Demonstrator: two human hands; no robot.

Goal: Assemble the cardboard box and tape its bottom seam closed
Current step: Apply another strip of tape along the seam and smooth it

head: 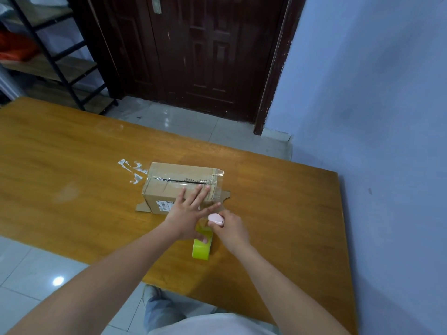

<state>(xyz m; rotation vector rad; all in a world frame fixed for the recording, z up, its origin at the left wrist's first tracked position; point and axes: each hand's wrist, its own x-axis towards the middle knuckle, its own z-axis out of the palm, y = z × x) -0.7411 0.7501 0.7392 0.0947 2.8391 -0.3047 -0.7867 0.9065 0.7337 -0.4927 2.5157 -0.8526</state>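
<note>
A small cardboard box (pixel 169 176) stands on the wooden table (pixel 72 165), bottom side up, with clear tape along its seam and down its right end. My left hand (pixel 191 209) lies flat with straight fingers on the box's near top edge; its thumb touches the yellow-green tape roll (pixel 202 247), which stands on edge just in front of the box. My right hand (pixel 231 228) grips a small pink cutter (pixel 216 220) close to the box's near right corner, above the roll. Flaps stick out from under the box at both ends.
White tape scraps (pixel 134 170) are stuck to the table left of the box. The table's far edge runs diagonally; its right edge is near a blue wall (pixel 375 117). A dark door (pixel 193 56) and metal shelving (pixel 48 56) stand beyond.
</note>
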